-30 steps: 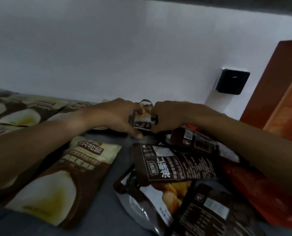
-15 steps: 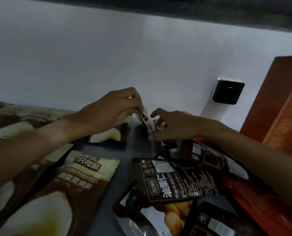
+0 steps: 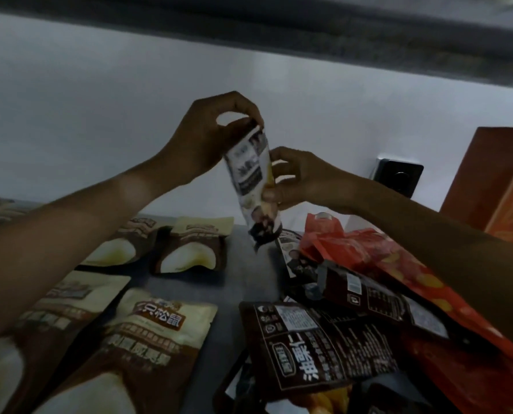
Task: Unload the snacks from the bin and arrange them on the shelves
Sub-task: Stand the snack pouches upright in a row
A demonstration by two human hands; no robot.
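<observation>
Raised off shelf [image 3: 249,282] since earlier, small packet [image 3: 253,177], pinch grip both hands, left hand [image 3: 210,141] top, right hand [image 3: 303,180] side, print blurred

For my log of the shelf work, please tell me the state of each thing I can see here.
Small white-and-dark snack pouch: lifted, held upright by both hands.
Left hand: pinches its top.
Right hand: grips its side.
Brown-and-cream snack bags: lying flat in rows.
Dark brown foil packets: piled loosely.
Red plastic bag: crumpled, lying.

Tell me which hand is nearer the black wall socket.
Right. The right hand holds the raised packet just left of the socket; the left hand pinches the packet's top, farther left.
</observation>
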